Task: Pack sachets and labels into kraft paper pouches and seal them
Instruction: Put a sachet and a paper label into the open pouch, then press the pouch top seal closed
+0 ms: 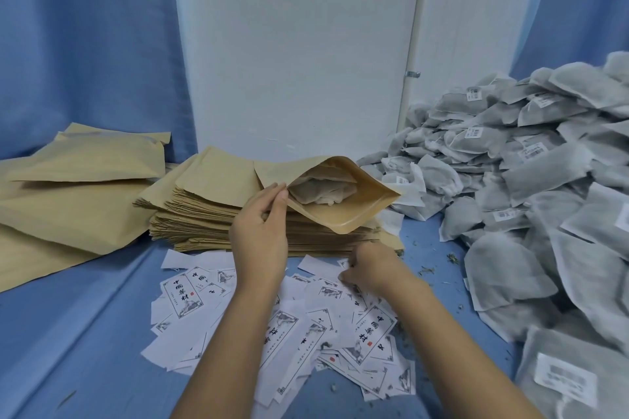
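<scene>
My left hand (260,231) pinches the near rim of an open kraft pouch (343,211) and holds its mouth wide toward me. Pale sachets (323,192) lie inside it. The pouch rests over a tall stack of flat kraft pouches (204,211). My right hand (372,265) is down on the scattered white printed labels (296,326) in front of the stack, fingers curled at one label's edge; whether it grips the label is hidden. A big heap of grey sachets (531,180) fills the right side.
Larger kraft pouches (78,180) lie piled at the left. A white wall panel (299,44) stands behind, with blue curtains on both sides. Loose herb crumbs (452,258) dot the blue table cover (85,333).
</scene>
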{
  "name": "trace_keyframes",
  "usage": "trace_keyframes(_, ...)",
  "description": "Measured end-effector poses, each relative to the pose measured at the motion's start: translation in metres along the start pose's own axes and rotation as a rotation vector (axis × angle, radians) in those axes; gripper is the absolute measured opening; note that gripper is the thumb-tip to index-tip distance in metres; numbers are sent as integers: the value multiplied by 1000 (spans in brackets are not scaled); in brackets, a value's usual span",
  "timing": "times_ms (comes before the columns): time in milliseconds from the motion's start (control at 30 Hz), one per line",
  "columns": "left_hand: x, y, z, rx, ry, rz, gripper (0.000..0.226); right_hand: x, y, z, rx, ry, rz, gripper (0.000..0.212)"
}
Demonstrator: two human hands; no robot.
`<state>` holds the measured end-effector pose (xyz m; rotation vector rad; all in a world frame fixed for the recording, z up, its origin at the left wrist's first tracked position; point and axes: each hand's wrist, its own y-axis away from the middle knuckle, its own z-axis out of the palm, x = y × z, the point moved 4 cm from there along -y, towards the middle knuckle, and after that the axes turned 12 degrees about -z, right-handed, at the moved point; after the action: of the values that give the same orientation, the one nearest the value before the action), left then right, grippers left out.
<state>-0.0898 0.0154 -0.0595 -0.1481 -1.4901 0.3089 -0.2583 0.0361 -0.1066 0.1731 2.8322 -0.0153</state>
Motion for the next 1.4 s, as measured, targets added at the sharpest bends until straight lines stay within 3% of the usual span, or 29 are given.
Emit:
trace_keyframes(100,-2,0,1,-3,12,-11,22,3,2,0,19,-22,50,43)
trace_keyframes(200,-3,-1,1,-5,19,-19,22,2,3,-2,24,-48,42,24)
trace_keyframes(300,-4,-1,1,-3,27,-36,22,4,3,-3,17,-127,49,36)
trace_keyframes(433,-5,-1,1,-3,29,-41,22,4,6,-4,-27,-202,65,24)
trace_keyframes(567,-6,-1,1,-2,30,-41,22,2,8,-5,-33,-245,58,25)
trace_keyframes(733,-7,-2,0,-6,38,-40,22,-3,10,-16,147,-369,-64,20)
trace_keyframes(900,-8,-1,1,-18,53,-51,21,-15,22,-36,129,-674,-358,15)
trace_keyframes(967,-8,-2,0,-13,43,-45,21,-14,25,-47,235,-800,-406,21)
trace_keyframes(1067,-8,-1,1,-17,34,-34,22,-10,30,-66,660,-917,-439,32)
trace_keyframes(1133,-8,-1,1,-20,42,-36,23,-10,37,-77,942,-647,-434,27)
trace_keyframes(1167,-8,0,1,-15,28,-23,23,-13,40,-79,996,-440,-442,23)
trace_keyframes(1267,-6,3,1,19,-57,51,22,-24,37,-69,894,-21,-468,19)
trace_keyframes(1400,-2,10,5,30,-89,145,20,-38,28,-55,769,144,-457,26)
